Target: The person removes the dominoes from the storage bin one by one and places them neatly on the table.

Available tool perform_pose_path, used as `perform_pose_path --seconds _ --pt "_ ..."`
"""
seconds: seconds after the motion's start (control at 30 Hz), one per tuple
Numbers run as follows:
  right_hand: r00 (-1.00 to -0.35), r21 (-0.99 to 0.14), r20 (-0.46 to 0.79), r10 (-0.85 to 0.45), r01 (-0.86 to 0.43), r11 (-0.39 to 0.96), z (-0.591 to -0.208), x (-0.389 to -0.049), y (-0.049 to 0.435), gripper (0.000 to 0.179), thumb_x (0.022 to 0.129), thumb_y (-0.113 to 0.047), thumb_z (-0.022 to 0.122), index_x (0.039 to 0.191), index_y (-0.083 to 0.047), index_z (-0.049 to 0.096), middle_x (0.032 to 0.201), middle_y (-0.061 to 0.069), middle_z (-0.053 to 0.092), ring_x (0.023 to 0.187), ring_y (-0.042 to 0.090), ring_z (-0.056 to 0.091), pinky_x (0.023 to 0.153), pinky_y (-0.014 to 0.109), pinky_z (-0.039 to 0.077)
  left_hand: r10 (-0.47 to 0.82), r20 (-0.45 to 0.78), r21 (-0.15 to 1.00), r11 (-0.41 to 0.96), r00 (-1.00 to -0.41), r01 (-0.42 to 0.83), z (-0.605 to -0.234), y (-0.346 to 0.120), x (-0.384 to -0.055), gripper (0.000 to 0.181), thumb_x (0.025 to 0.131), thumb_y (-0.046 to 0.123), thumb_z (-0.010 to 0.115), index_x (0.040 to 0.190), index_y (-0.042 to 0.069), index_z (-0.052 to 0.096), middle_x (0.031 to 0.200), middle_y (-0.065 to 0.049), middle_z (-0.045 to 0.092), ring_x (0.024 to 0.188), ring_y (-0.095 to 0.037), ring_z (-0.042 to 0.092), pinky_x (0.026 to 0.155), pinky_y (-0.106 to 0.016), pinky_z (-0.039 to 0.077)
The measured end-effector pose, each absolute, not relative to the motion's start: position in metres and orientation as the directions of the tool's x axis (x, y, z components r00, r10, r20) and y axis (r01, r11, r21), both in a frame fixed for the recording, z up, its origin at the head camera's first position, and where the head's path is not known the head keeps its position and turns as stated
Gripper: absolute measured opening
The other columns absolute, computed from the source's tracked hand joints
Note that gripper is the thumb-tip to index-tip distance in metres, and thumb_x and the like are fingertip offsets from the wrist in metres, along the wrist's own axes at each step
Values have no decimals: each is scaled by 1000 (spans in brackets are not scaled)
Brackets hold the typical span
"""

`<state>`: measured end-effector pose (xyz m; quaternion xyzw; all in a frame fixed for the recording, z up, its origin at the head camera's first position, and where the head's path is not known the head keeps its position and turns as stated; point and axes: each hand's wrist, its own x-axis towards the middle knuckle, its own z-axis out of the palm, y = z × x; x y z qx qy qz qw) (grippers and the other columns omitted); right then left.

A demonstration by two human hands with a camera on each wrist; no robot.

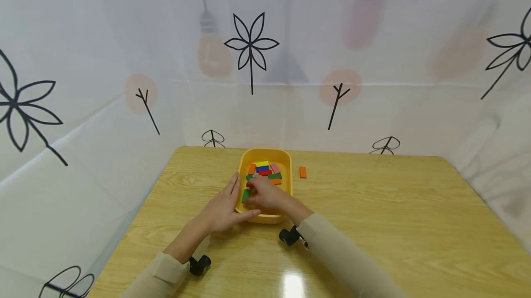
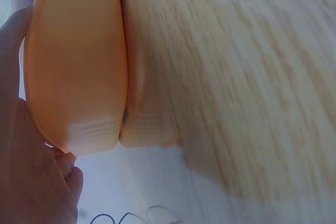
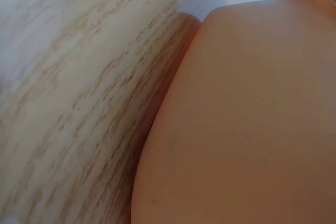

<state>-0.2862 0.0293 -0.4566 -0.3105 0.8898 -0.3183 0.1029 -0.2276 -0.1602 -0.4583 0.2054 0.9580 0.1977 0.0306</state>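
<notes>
A yellow, round-cornered tray [image 1: 271,218] of bright blocks [image 1: 265,173] sits near the table's [image 1: 394,215] far edge; left hand [image 1: 224,209] straight-fingered against its near-left corner, right hand [image 1: 267,193] inside, grip unclear.

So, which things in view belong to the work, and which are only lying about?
In the work:
tray, left hand on it
blocks in the tray, right hand among them

Apart, it seems:
orange block beside the tray, untouched; may yet belong
cloth behind, only background
</notes>
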Motion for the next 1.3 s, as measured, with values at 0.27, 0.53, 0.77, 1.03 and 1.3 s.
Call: perform_pose_path --seconds 0.27,0.53,0.77,1.03,1.3 --pt "-805 -613 10 -593 -473 633 -457 -287 20 25 89 -18 81 101 1 70 94 10 62 84 20 52 70 29 48 408 16 381 842 -913 383 -459 -160 -229 119 87 86 45 164 4 5 172 -10 -3 153 -35 25 118 -49 34" --pt "-824 -540 26 -566 -488 686 -463 -288 14 28 87 -23 84 101 -4 69 87 4 56 81 16 50 68 24 46 406 16 378 844 -914 381 -458 -161 -227 119 87 86 44 164 4 5 172 -10 -2 153 -35 25 118 -49 34" --pt "-828 -588 25 -561 -466 662 -463 -286 17 27 86 -19 85 100 -3 69 90 5 56 81 16 52 69 23 49 404 22 392 838 -915 380 -456 -160 -226 119 87 85 46 164 3 6 172 -14 2 153 -35 25 118 -50 34" --pt "-824 -645 5 -566 -436 628 -461 -284 24 29 91 -20 80 107 -1 66 104 7 57 87 19 55 73 27 51 401 6 389 843 -916 371 -458 -159 -226 119 88 85 46 164 3 6 172 -10 -2 154 -35 23 119 -50 33" --pt "-829 -661 51 -557 -446 604 -452 -285 29 34 90 -20 81 116 -1 69 106 7 70 91 17 65 84 31 57 394 8 384 848 -919 366 -458 -159 -226 120 86 88 43 164 6 3 172 -9 -1 152 -35 27 118 -50 36"
